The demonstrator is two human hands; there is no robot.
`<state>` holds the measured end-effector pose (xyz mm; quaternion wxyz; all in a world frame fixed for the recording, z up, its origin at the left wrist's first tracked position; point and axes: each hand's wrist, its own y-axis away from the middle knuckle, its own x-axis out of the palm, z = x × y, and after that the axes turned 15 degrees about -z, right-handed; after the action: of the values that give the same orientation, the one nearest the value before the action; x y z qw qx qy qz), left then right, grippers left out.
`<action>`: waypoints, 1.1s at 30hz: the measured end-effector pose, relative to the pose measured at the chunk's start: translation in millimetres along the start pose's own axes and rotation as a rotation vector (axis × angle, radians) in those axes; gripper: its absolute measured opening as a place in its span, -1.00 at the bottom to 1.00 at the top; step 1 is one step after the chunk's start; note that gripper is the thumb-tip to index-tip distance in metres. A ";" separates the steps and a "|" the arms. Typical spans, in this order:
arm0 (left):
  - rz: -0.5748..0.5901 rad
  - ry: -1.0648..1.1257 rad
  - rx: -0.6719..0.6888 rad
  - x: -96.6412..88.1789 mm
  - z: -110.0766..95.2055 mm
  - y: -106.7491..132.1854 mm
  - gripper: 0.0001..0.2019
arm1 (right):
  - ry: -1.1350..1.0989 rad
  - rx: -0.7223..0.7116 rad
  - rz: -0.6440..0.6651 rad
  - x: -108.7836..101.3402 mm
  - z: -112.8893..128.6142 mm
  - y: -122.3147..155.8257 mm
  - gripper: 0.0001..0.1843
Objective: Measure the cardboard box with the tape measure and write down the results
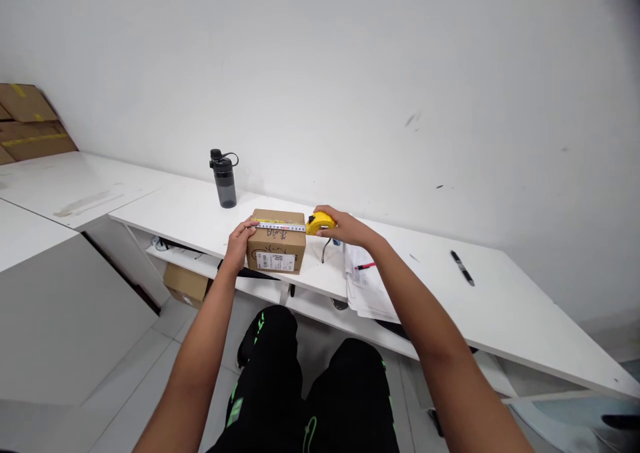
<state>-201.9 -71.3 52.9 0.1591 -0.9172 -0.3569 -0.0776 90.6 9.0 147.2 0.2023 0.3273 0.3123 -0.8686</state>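
Observation:
A small brown cardboard box [277, 242] sits near the front edge of the white desk, with a printed label and black handwriting on it. The blade [280, 226] of a tape measure runs across its top from left to right. At the box's left edge, my left hand [241, 238] holds the blade's free end down against the cardboard; the tip is hidden under the fingers. My right hand [345, 225] grips the yellow tape measure case [319, 223] just past the right edge. A dark wrist cord [326, 250] hangs from the case onto the desk.
A dark water bottle [225, 180] stands behind and left of the box. Papers [367, 290] with a red pen [365, 266] lie under my right forearm. Further right is a black marker [463, 268]. Another carton [184, 283] is below the desk; several boxes [33, 123] are stacked far left.

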 end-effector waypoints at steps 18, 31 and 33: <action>0.003 0.072 -0.047 6.4 -4.7 5.6 -0.42 | 0.007 -0.111 -0.188 91.6 68.6 -54.7 -0.46; -0.099 -0.123 0.723 18.7 -28.6 118.5 -0.20 | -0.467 -0.204 -0.704 127.4 67.2 77.4 -0.18; 0.146 -0.039 0.408 36.8 -10.6 151.6 -0.20 | -0.487 -0.228 -0.707 126.6 53.1 115.8 -0.23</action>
<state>-72.2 -157.1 36.4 0.3397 -0.8907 -0.3010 0.0258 42.3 -129.2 43.1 -0.0048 -0.0381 0.4420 -0.8962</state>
